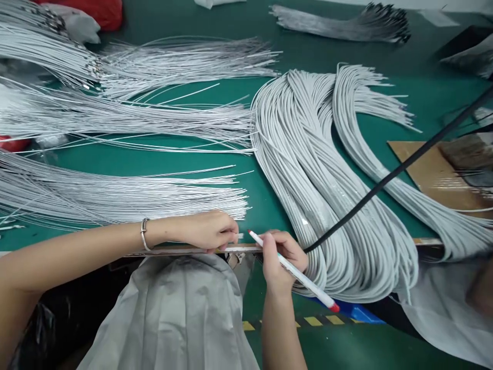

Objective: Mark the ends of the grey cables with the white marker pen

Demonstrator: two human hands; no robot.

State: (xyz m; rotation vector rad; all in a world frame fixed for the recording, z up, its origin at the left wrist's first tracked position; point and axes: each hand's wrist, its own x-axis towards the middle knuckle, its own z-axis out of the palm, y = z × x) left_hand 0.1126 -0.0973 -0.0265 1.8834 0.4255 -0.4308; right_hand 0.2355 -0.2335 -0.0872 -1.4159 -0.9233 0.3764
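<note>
My left hand (pixel 213 229) is closed in a pinch at the front edge of the table. Short ends of thin white wires (pixel 241 236) stick out past its fingertips; the fingers hide the rest. A white marker pen (pixel 304 278) with a red tip and a red end lies slanted in my right hand (pixel 283 257), its tip a little to the right of those wire ends. Just behind my left hand, a spread bundle of thin white wires (pixel 154 192) rests on the green table (pixel 215 162). Thicker white cables (pixel 304 154) are heaped beside my right hand.
More wire bundles (pixel 154 121) lie at the back left. A black cord (pixel 385 180) slants across the right side. A brown board (pixel 412 159) and part of another person's light clothing (pixel 439 303) are at the right. A grey wire bundle (pixel 339 25) lies at the back.
</note>
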